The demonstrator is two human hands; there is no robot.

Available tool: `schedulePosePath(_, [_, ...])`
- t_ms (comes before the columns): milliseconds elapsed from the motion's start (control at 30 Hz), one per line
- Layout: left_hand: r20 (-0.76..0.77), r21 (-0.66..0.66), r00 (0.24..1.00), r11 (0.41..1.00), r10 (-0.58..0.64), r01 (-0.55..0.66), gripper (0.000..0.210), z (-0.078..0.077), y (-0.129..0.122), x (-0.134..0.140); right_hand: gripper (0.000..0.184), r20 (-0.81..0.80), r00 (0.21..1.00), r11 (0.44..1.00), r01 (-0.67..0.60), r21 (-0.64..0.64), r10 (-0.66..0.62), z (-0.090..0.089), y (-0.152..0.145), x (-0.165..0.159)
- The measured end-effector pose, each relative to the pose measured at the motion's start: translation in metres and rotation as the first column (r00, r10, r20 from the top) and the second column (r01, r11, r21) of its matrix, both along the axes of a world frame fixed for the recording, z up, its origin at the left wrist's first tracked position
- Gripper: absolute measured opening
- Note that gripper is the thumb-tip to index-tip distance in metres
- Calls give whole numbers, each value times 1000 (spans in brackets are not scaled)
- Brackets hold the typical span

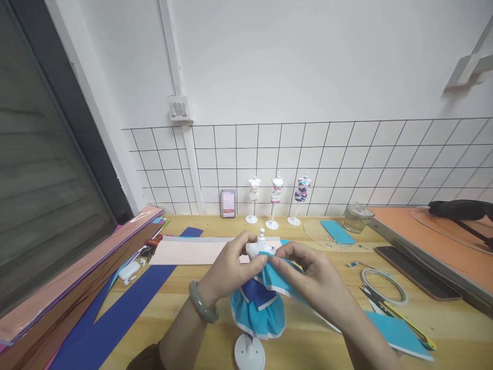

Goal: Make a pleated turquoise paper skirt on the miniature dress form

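A small white dress form (254, 250) stands on its round base (249, 353) in front of me, tilted slightly. It wears a gathered light-blue skirt (260, 316) with white edging and a dark-blue piece (257, 293) over the waist. My left hand (230, 264), with a bracelet at the wrist, is closed around the dress form's upper body, thumb pressed on its front. Between the thumb and fingers of my right hand (314, 275) is a light-blue paper strip (278, 281) with white edging, touching the chest. The strip's far part runs behind my right hand.
Three more dress forms (276, 192) and a phone (228, 203) stand by the wall. Paper sheets (127, 308) lie left, near an earphone case (129, 270). To the right are a glass cup (357, 218), a tape roll (383, 285), a yellow-handled cutting tool (408, 326) and blue paper (396, 334).
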State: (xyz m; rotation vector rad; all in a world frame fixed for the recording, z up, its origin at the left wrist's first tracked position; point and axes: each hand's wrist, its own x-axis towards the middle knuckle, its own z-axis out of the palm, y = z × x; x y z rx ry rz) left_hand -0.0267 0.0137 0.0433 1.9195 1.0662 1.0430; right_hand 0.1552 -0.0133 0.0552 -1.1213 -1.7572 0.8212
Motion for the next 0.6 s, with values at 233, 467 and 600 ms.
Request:
schedulePosePath(233, [56, -22, 996, 997, -67, 68, 31, 2, -3, 2, 21, 20, 997, 995, 75, 69, -76, 1, -1, -3])
schedulePosePath(467, [17, 31, 993, 993, -117, 116, 14, 7, -8, 4, 21, 63, 995, 993, 72, 89, -78, 2, -2, -3])
schedulePosePath(600, [3, 49, 993, 992, -115, 115, 15, 7, -9, 4, 21, 71, 995, 994, 66, 87, -73, 1, -4, -3])
